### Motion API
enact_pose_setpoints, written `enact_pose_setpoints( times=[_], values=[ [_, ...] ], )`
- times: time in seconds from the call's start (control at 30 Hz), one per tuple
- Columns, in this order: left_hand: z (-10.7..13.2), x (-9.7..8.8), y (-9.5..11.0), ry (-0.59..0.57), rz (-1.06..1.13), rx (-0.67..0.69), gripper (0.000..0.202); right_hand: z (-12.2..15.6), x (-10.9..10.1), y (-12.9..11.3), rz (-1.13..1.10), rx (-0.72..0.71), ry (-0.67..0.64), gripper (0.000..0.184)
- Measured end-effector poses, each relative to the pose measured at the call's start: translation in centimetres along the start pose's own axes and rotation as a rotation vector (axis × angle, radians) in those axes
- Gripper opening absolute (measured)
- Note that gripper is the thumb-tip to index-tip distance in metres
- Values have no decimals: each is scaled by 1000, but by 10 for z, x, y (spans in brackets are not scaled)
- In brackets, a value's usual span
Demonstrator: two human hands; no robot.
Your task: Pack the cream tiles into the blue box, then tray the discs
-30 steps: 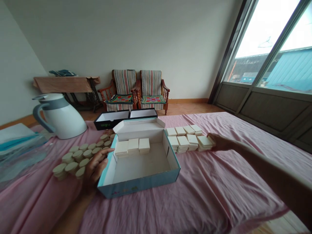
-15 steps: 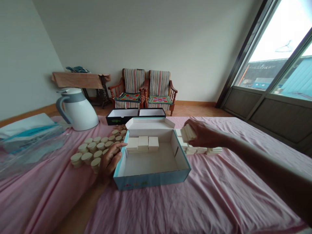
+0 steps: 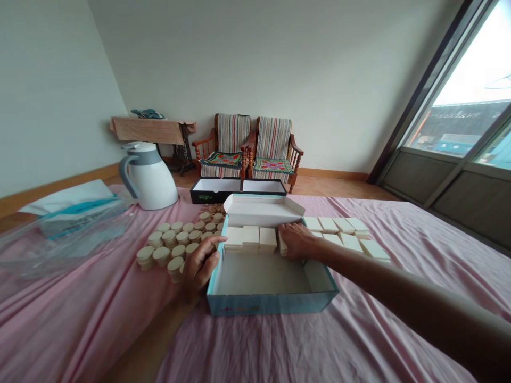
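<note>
A light-blue cardboard box [image 3: 273,303] stands open on the pink cloth. Three stacks of pale square wooden pieces [image 3: 250,234] line its back left part. Inside the box, just right of those stacks, my right hand [image 3: 297,241] is closed around another stack of square pieces [image 3: 283,247], mostly covered by the fingers. My left hand [image 3: 202,266] grips the box's left wall, its forefinger over the rim. Stacks of round wooden discs [image 3: 161,255] stand left of the box. More square stacks [image 3: 351,243] are lined up on its right, partly behind my right forearm.
A white and grey jug [image 3: 154,183] stands at the back left, near clear plastic packaging [image 3: 83,226]. Two black boxes with white insides [image 3: 215,185] sit behind the blue box. Two wooden armchairs [image 3: 233,135] are beyond the pink cloth [image 3: 255,356].
My right hand has carried the stack of square pieces from the right of the box to inside it, beside the other stacks. My left hand stays on the left wall. The view has shifted.
</note>
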State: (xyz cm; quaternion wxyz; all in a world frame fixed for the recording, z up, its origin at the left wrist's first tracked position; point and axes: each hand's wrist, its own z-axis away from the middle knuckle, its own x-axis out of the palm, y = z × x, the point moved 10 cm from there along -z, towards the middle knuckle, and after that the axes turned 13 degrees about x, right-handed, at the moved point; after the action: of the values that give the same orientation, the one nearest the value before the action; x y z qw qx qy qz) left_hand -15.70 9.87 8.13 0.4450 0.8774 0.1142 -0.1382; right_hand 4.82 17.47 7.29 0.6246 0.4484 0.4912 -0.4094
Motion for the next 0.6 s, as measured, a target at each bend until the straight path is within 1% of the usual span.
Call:
enact_pose_setpoints(
  times=[0.17,0.27,0.37,0.43,0.47,0.5,0.53,0.6],
  values=[
    [1,0,-2,2,-4,-2,42,-9,19,0,-35,3,-51,59],
    [0,-1,0,5,-14,1,41,-9,23,-1,-45,9,-65,64],
    [0,-1,2,1,-24,2,42,-6,18,0,-53,21,-69,72],
    [0,-1,1,0,-23,-1,42,0,9,2,-36,7,-80,75],
    [0,-1,0,-1,-20,-2,42,4,2,3,-24,-9,-80,75],
    [0,0,0,0,-14,0,42,8,-7,4,-20,-27,-69,70],
    [1,0,-1,1,-8,2,42,14,-18,5,-29,-41,-46,62],
    [1,0,-1,6,2,7,41,27,-38,9,-71,-50,-8,32]
  ],
)
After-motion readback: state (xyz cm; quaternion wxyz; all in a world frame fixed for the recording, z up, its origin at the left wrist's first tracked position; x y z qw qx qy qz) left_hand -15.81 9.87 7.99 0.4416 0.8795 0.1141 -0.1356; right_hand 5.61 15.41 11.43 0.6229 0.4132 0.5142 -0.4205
